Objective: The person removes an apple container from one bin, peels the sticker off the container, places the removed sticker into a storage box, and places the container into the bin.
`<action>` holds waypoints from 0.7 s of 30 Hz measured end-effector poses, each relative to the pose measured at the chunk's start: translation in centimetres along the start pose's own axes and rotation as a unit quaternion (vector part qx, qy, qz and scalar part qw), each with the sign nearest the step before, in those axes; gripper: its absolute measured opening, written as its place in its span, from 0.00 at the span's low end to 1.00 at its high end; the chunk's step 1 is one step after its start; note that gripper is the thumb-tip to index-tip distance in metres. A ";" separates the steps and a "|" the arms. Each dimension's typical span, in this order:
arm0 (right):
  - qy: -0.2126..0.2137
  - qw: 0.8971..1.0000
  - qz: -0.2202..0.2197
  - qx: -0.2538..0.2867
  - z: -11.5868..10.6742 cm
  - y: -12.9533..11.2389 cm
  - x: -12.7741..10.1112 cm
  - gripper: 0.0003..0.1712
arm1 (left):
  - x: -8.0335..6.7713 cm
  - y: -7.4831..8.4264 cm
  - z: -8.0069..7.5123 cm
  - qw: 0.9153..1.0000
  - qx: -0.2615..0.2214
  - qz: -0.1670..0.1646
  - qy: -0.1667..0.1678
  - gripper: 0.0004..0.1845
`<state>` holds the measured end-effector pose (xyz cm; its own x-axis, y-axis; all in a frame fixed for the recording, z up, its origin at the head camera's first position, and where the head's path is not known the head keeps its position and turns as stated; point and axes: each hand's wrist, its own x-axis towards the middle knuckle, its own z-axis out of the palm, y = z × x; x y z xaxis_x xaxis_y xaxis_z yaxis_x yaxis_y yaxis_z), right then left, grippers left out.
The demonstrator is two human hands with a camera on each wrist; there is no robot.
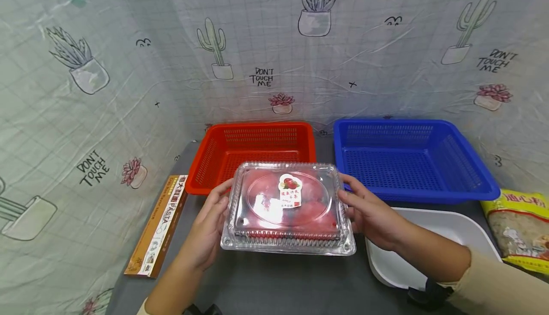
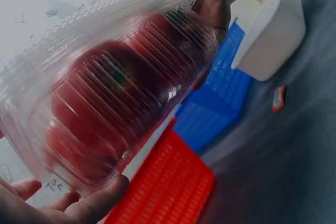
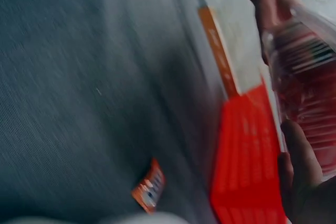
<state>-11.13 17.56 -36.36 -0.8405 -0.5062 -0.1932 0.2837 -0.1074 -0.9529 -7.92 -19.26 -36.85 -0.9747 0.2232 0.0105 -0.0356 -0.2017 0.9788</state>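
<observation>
A clear plastic clamshell box of red apples (image 1: 261,236) is held up above the grey table, lid side facing the head camera, with a fruit label (image 1: 290,191) on top. My left hand (image 1: 212,229) grips its left side, and my right hand (image 1: 371,215) grips the right side. Through the ribbed wall in the left wrist view, large red apples (image 2: 100,103) show, with the left thumb (image 2: 100,198) along the box's lower edge. The right wrist view catches the right fingers (image 3: 302,156) against the box and the left hand (image 3: 269,9) across from them.
Behind the box stand a red basket (image 1: 268,129) and a blue basket (image 1: 411,193). A white tray (image 1: 442,215) lies at right, beside a yellow pasta bag (image 1: 521,229). At left is a long brown pasta box (image 1: 158,224). A small orange packet (image 3: 150,186) lies on the table.
</observation>
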 end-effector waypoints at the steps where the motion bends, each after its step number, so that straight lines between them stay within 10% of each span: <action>1: 0.000 1.000 0.004 0.002 0.5 0.2 0.1 0.35 | -0.4 0.1 -0.4 1.000 0.003 -0.004 0.000 0.26; 21: 0.036 0.997 0.033 0.060 4.8 5.5 -0.3 0.39 | -4.0 -3.2 -4.3 1.000 -0.024 -0.016 -0.004 0.22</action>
<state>-7.12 12.96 -40.44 -0.8477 -0.4532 -0.2758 0.3898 -0.1792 -0.9033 -4.88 -23.57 -40.93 -0.9711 0.2377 -0.0198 -0.0782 -0.2391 0.9678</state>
